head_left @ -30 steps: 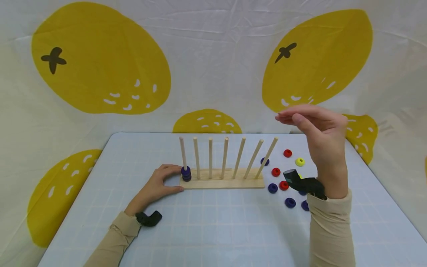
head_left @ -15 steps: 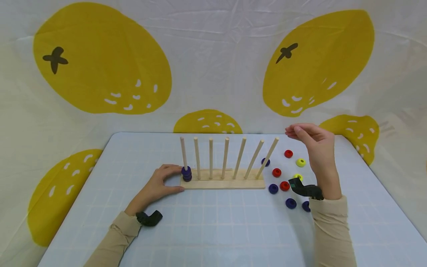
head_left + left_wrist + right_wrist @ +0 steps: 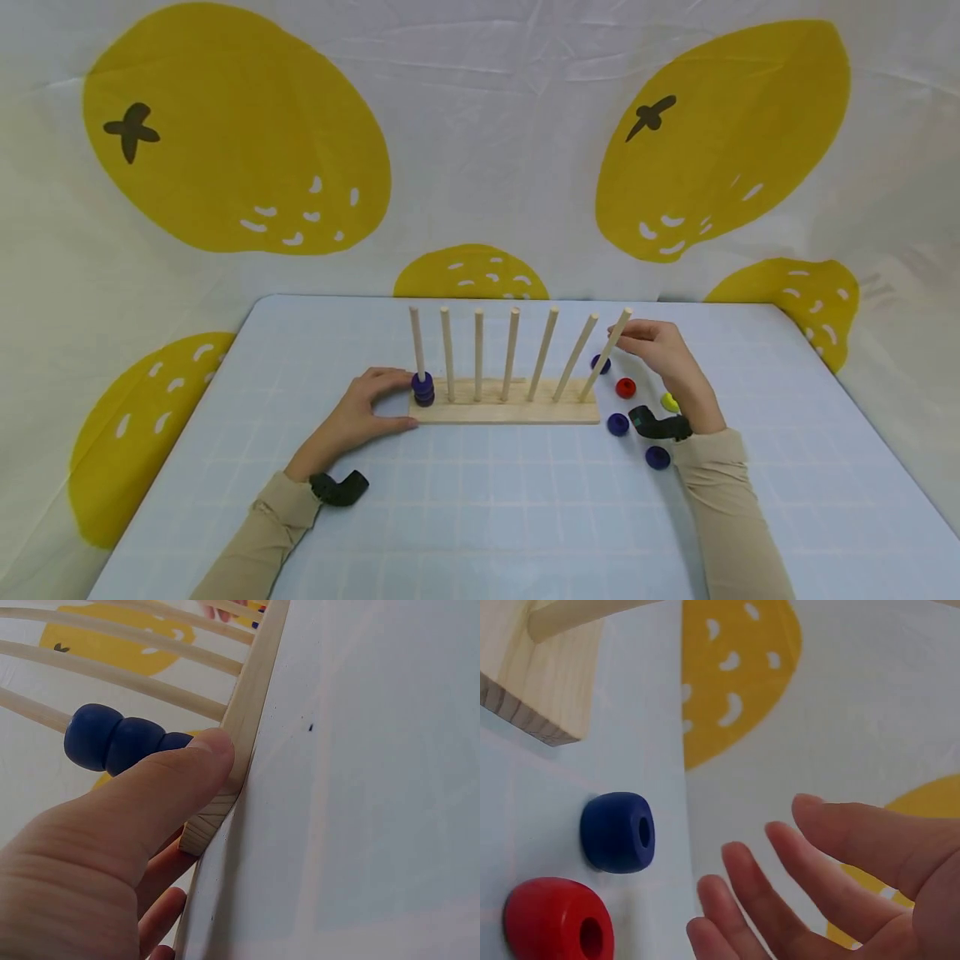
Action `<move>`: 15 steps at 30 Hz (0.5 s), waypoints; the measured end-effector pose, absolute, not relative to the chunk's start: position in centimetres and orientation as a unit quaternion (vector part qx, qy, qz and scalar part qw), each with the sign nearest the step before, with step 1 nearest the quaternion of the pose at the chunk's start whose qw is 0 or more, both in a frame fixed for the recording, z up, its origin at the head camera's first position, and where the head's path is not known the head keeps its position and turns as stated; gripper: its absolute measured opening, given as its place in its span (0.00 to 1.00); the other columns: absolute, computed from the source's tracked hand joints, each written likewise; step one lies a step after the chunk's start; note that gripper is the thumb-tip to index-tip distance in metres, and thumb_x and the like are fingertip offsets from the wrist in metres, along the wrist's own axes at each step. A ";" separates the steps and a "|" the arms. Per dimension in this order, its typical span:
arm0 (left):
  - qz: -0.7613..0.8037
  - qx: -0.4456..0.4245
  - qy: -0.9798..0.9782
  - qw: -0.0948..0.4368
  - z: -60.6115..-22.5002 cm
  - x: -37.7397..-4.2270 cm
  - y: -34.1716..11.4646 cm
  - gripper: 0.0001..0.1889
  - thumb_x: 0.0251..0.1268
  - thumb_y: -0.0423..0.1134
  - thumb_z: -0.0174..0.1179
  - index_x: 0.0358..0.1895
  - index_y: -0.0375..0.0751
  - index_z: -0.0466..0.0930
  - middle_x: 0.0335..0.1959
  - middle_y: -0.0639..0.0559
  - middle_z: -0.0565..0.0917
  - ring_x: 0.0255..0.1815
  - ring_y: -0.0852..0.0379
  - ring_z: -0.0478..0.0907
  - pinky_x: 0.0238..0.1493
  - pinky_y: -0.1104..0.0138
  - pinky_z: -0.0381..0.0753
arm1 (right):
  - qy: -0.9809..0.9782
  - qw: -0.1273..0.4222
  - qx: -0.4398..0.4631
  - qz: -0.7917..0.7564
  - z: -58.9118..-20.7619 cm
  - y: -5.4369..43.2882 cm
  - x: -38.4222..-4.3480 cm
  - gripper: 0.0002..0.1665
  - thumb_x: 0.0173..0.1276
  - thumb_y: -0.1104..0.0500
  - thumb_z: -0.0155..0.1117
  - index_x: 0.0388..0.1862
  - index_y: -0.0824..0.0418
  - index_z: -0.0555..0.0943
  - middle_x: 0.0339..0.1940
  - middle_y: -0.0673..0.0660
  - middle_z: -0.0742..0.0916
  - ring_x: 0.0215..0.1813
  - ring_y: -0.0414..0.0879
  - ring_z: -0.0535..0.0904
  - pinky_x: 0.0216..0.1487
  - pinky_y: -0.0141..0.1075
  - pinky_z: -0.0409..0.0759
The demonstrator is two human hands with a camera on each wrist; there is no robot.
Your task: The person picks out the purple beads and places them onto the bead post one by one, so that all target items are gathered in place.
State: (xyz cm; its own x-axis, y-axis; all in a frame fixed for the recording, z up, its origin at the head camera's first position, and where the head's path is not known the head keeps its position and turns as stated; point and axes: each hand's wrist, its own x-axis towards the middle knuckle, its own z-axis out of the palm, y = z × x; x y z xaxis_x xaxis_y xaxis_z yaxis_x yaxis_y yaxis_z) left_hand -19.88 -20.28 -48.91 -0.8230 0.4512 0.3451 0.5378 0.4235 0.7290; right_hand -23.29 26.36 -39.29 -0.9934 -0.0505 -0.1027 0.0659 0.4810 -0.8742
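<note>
A wooden peg stand [image 3: 517, 413] with a row of upright pegs stands on the table. My left hand [image 3: 358, 417] grips its left end, thumb along the front edge and fingers behind, as the left wrist view shows. Blue beads [image 3: 91, 737] are stacked on the leftmost peg, beside that thumb. Past the stand's right end, my right hand [image 3: 663, 354] hovers with fingers extended, nothing between them. Nearest to it are a loose blue bead [image 3: 619, 832] and a red bead [image 3: 559, 919], both apart from the fingers.
More loose beads lie right of the stand: a yellow bead [image 3: 670, 402] partly hidden by the right wrist, a blue bead [image 3: 618, 424] and another dark blue bead [image 3: 657, 457] nearer the front. A patterned cloth [image 3: 487, 125] hangs behind the table.
My right hand has come down and leftward from high above the beads to beside the rightmost peg, now covering some beads. The left hand keeps its hold on the stand.
</note>
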 end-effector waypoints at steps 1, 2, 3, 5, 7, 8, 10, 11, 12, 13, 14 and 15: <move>-0.448 -0.293 -0.843 0.048 -48.9 -19.9 -20.3 0.33 0.45 0.39 0.81 0.60 0.44 0.81 0.60 0.49 0.80 0.62 0.46 0.70 0.62 0.44 0.67 | 0.861 0.069 0.002 -0.504 -39.5 26.2 -23.4 0.24 0.75 0.56 0.60 0.61 0.72 0.77 0.60 0.68 0.81 0.63 0.60 0.71 0.67 0.59 0.64; -0.448 -0.292 -0.844 0.047 -48.9 -19.9 -20.3 0.33 0.45 0.40 0.81 0.60 0.45 0.81 0.60 0.50 0.80 0.62 0.47 0.70 0.62 0.44 0.67 | 0.863 0.081 0.002 -0.498 -39.6 26.1 -23.4 0.24 0.74 0.57 0.60 0.62 0.73 0.77 0.60 0.69 0.80 0.63 0.60 0.70 0.67 0.59 0.63; -0.448 -0.291 -0.844 0.046 -48.8 -19.8 -20.3 0.33 0.45 0.41 0.80 0.60 0.45 0.81 0.60 0.50 0.80 0.62 0.47 0.70 0.62 0.44 0.67 | 0.865 0.092 0.000 -0.493 -39.8 26.0 -23.5 0.24 0.74 0.58 0.59 0.62 0.73 0.76 0.61 0.69 0.80 0.64 0.61 0.70 0.67 0.60 0.63; -0.447 -0.290 -0.845 0.046 -48.8 -19.8 -20.4 0.33 0.46 0.41 0.80 0.60 0.46 0.81 0.60 0.51 0.80 0.62 0.47 0.70 0.62 0.44 0.67 | 0.867 0.110 0.002 -0.486 -40.1 25.8 -23.6 0.24 0.74 0.59 0.59 0.62 0.72 0.76 0.60 0.69 0.80 0.63 0.61 0.70 0.66 0.60 0.63; -0.444 -0.288 -0.847 0.046 -48.9 -19.8 -20.4 0.33 0.46 0.42 0.80 0.60 0.46 0.81 0.60 0.51 0.80 0.62 0.48 0.70 0.62 0.44 0.67 | 0.869 0.123 0.002 -0.480 -40.4 25.8 -23.7 0.23 0.73 0.60 0.59 0.62 0.72 0.76 0.58 0.68 0.81 0.61 0.60 0.70 0.66 0.60 0.63; -0.442 -0.288 -0.848 0.046 -48.9 -19.9 -20.4 0.32 0.47 0.42 0.80 0.60 0.46 0.81 0.60 0.51 0.80 0.62 0.48 0.70 0.62 0.44 0.67 | 0.869 0.130 0.004 -0.478 -40.6 25.8 -23.8 0.23 0.73 0.60 0.59 0.62 0.72 0.77 0.57 0.67 0.82 0.61 0.59 0.70 0.66 0.60 0.63; -0.440 -0.287 -0.850 0.045 -49.0 -19.9 -20.4 0.33 0.46 0.43 0.80 0.60 0.47 0.81 0.60 0.51 0.80 0.62 0.48 0.70 0.62 0.44 0.68 | 0.870 0.142 0.002 -0.473 -40.8 25.9 -23.9 0.23 0.71 0.61 0.60 0.61 0.72 0.77 0.56 0.66 0.83 0.60 0.59 0.71 0.66 0.60 0.63; -0.441 -0.286 -0.849 0.044 -49.0 -19.9 -20.4 0.33 0.46 0.43 0.80 0.60 0.47 0.81 0.60 0.51 0.80 0.62 0.48 0.70 0.62 0.44 0.67 | 0.870 0.147 -0.002 -0.470 -40.9 25.9 -23.9 0.23 0.71 0.62 0.61 0.61 0.73 0.77 0.55 0.66 0.83 0.59 0.59 0.71 0.65 0.60 0.63; -0.442 -0.286 -0.849 0.043 -49.0 -19.9 -20.5 0.33 0.46 0.43 0.80 0.60 0.47 0.81 0.60 0.51 0.80 0.62 0.48 0.70 0.62 0.44 0.67 | 0.871 0.152 -0.006 -0.466 -41.0 25.9 -23.9 0.23 0.70 0.62 0.61 0.61 0.72 0.77 0.55 0.66 0.84 0.59 0.58 0.72 0.65 0.59 0.64; -0.443 -0.286 -0.849 0.043 -49.1 -20.0 -20.5 0.33 0.46 0.43 0.80 0.60 0.47 0.81 0.60 0.51 0.80 0.62 0.48 0.70 0.62 0.44 0.67 | 0.873 0.156 -0.011 -0.462 -41.1 26.0 -23.9 0.23 0.70 0.62 0.62 0.60 0.72 0.78 0.54 0.66 0.84 0.58 0.58 0.72 0.63 0.57 0.66; -0.444 -0.286 -0.848 0.042 -49.1 -20.0 -20.5 0.33 0.46 0.43 0.80 0.60 0.47 0.81 0.60 0.52 0.80 0.63 0.48 0.70 0.62 0.44 0.67 | 0.875 0.160 -0.018 -0.457 -41.1 26.0 -23.9 0.23 0.69 0.63 0.63 0.60 0.73 0.78 0.54 0.66 0.84 0.57 0.57 0.73 0.61 0.55 0.68; -0.446 -0.286 -0.847 0.041 -49.1 -20.0 -20.5 0.33 0.46 0.42 0.80 0.60 0.47 0.81 0.60 0.52 0.80 0.63 0.48 0.70 0.62 0.44 0.67 | 0.877 0.162 -0.020 -0.453 -41.1 26.0 -23.9 0.22 0.68 0.63 0.64 0.59 0.72 0.79 0.52 0.65 0.85 0.56 0.57 0.74 0.59 0.53 0.70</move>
State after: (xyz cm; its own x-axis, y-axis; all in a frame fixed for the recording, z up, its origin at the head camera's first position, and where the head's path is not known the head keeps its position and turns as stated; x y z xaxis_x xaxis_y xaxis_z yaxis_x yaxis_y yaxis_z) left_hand -19.98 -20.48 -49.11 -0.8331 0.4472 0.3254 0.5212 0.4380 0.7324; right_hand -23.85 25.97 -41.12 -0.9467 -0.1819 -0.2659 0.1116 0.5892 -0.8003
